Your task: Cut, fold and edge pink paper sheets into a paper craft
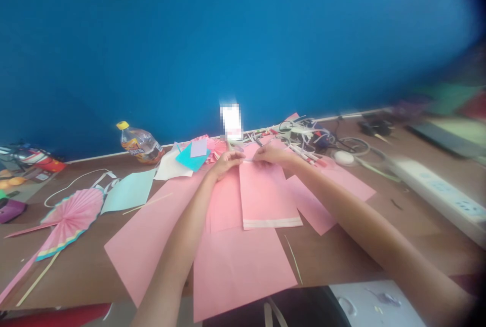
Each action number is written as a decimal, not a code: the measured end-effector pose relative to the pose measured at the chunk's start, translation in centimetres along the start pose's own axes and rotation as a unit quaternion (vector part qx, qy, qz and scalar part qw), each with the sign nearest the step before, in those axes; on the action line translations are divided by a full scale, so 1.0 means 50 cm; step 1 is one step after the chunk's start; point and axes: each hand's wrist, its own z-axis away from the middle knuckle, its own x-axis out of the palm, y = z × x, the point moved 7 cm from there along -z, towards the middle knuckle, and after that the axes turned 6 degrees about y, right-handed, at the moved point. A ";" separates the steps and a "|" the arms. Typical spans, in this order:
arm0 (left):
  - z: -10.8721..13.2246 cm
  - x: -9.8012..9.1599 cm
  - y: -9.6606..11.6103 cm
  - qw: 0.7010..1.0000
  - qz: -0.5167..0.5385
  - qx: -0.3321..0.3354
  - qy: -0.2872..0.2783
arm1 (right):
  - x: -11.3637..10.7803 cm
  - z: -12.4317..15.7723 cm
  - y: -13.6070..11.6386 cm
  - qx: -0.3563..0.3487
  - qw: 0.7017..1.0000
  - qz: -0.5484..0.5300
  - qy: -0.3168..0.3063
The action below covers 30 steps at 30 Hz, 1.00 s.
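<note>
A pink sheet of paper (266, 195) with a white strip along its near edge lies on other pink sheets in the middle of the table. At its far left corner, my left hand (229, 163) is closed, thumb and fingers pinching the edge. My right hand (271, 155) is closed on the same far edge, a little to the right. Between the fingertips a thin white strip shows along that edge; the fingertips themselves are blurred. Underneath and around it lie a large pink sheet (239, 266) and another pink sheet (155, 236) to the left.
A pink folded paper fan (76, 215) lies at the left, near a pale blue sheet (131, 190). A plastic bottle (140, 144) leans by the blue wall. Paper scraps (304, 132) pile up at the back right. A white power strip (436, 195) runs along the right.
</note>
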 end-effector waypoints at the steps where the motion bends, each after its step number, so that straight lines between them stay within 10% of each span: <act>1: 0.000 -0.001 0.000 1.000 -0.001 0.001 0.002 | -0.009 0.001 -0.003 -0.006 1.000 0.021 0.005; 30: -0.010 -0.024 0.010 0.993 -0.030 0.061 0.094 | -0.096 0.009 0.032 0.039 0.995 0.095 -0.007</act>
